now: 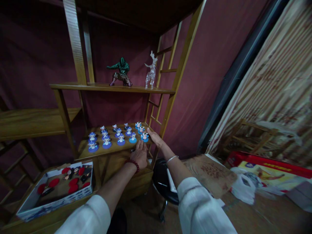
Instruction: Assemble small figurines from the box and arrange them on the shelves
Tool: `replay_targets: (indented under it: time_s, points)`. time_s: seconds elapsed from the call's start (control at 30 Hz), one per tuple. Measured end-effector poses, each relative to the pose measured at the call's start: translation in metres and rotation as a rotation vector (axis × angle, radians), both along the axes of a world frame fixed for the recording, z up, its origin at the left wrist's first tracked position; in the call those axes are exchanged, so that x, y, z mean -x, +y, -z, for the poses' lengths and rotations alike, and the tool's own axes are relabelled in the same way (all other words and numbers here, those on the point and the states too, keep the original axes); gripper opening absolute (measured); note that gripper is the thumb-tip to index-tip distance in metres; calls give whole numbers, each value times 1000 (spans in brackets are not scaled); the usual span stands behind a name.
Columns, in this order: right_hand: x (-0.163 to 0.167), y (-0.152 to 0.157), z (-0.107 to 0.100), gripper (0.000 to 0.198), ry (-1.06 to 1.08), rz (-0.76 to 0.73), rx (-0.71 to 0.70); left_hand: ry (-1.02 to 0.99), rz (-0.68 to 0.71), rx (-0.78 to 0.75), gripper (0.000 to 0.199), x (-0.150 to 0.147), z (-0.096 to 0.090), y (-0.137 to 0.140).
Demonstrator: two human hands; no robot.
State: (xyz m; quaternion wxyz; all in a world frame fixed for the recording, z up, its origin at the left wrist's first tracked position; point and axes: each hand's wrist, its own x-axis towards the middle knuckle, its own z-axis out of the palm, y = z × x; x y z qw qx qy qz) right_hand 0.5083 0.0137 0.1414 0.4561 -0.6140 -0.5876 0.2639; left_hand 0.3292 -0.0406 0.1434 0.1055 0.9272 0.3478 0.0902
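Note:
Several small figurines (106,142) on round purple and blue bases stand in rows on a wooden shelf (117,149). At the right end of the front row is a blue-based figurine (144,137) with a dark top. My left hand (140,155), a dark red bead bracelet at its wrist, reaches to the shelf's front edge, fingers stretched out just below that figurine. From the right, my right hand (156,137) comes alongside it, its fingers extended and a silver bangle on the wrist. Whether either hand touches the figurine, I cannot tell.
A green crouching figure (122,72) and a clear deer statuette (151,71) stand on the shelf above. At lower left, an open box (58,201) holds red discs and figurines. A black stool (163,182) is below right, near a red carton (273,169) and white plastic bag (243,188).

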Motion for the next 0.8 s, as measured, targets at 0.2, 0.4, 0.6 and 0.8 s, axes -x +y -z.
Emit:
replay_targets:
  time_s: [0.2,0.4,0.6,0.8]
  points:
    - [4,-19,-7,52,28,-63,-16,23,3,4,75,0,0,2]
    - [0,-26,-6,60,-92,-213,-28,10,-7,11,76,1,-3,-1]
    - [-1,-24,-5,56,-139,-240,-49,-9,-1,27,77,3,-1,3]
    - [0,-22,-2,47,-114,-201,-60,-55,5,9,74,3,-1,6]
